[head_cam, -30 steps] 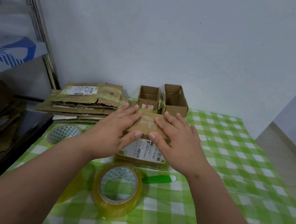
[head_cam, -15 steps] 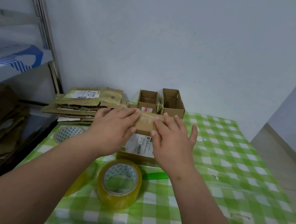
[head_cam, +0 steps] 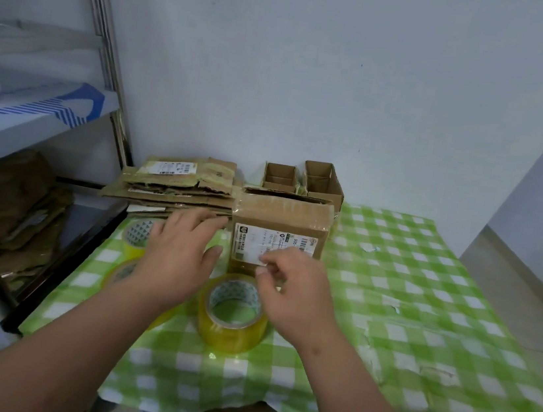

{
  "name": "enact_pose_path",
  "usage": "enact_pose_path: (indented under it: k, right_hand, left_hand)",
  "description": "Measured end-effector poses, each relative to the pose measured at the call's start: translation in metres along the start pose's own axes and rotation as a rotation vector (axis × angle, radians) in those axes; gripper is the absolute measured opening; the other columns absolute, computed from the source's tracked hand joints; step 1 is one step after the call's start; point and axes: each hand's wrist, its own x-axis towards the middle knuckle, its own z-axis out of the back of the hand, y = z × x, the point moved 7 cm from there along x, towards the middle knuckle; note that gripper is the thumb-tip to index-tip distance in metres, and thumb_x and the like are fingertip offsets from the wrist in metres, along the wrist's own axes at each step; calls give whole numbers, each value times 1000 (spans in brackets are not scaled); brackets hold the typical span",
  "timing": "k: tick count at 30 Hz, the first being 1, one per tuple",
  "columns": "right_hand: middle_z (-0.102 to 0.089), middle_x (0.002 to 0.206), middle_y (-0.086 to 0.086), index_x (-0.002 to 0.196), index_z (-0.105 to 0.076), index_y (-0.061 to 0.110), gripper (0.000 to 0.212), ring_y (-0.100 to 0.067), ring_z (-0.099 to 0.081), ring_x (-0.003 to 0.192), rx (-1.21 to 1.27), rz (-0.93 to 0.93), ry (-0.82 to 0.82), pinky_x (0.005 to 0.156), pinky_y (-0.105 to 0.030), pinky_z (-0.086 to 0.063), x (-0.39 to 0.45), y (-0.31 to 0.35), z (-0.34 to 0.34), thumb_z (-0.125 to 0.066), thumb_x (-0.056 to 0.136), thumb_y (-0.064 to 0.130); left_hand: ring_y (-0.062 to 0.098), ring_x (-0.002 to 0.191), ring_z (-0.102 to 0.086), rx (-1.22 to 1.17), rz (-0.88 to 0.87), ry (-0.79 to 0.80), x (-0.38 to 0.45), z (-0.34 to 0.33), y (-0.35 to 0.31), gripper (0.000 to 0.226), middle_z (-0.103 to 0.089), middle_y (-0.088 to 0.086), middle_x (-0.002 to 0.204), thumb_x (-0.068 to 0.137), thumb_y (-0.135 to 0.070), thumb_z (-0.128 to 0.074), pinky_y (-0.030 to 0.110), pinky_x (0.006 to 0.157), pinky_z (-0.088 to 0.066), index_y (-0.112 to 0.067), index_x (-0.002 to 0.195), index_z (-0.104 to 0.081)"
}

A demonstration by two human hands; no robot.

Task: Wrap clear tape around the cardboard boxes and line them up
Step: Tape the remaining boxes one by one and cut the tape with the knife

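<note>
Both hands are off the taped cardboard box point(head_cam: 280, 231), whose top they pressed flat a second ago. The left hand point(head_cam: 177, 255) now hovers with fingers spread to the left of the box, over the flattened cardboard stack's point(head_cam: 175, 189) near edge. The right hand point(head_cam: 290, 291) has drawn back toward the person and sits above the nearest tape roll point(head_cam: 231, 314), fingertips curled together in front of the box's shipping label point(head_cam: 272, 244), which is now uncovered.
</note>
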Motion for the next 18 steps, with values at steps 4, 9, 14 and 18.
enact_pose_path:
  k: [4,9,14,18]
  right_hand:
    - [-62,115,7,124,-64,35,52,-17,-50,115,-234,4,492,104,-42,-28,-26,7,-40,-46,83,61]
    - [-52,138,-3,131,-60,32,46,-15,-26,141,-390,-31,668,114,-50,-5,-46,5,-55,-59,89,52]
    - [-58,125,1,113,-64,34,22,-19,-44,127,-140,-176,568,113,-43,-22,-44,0,-49,-61,91,38]
    - [-69,101,4,93,-67,30,7,-21,-65,99,349,-383,483,93,-43,-52,-49,-6,-36,-68,87,27]
  left_hand:
    - [17,139,-28,145,-20,178,-18,-16,8,48,-37,-11,149,98,-36,-51,41,109,-18,-38,145,-41]
    - [12,140,-26,210,-10,273,-33,-23,17,50,-35,-16,151,99,-25,-44,38,109,-15,-41,146,-37]
    - [12,141,-29,150,54,312,-36,-21,26,51,-36,-16,152,99,-23,-44,39,111,-20,-41,146,-38]
    - [15,140,-37,-83,143,313,-36,-13,28,51,-39,-8,153,98,-17,-44,35,113,-29,-35,146,-42]
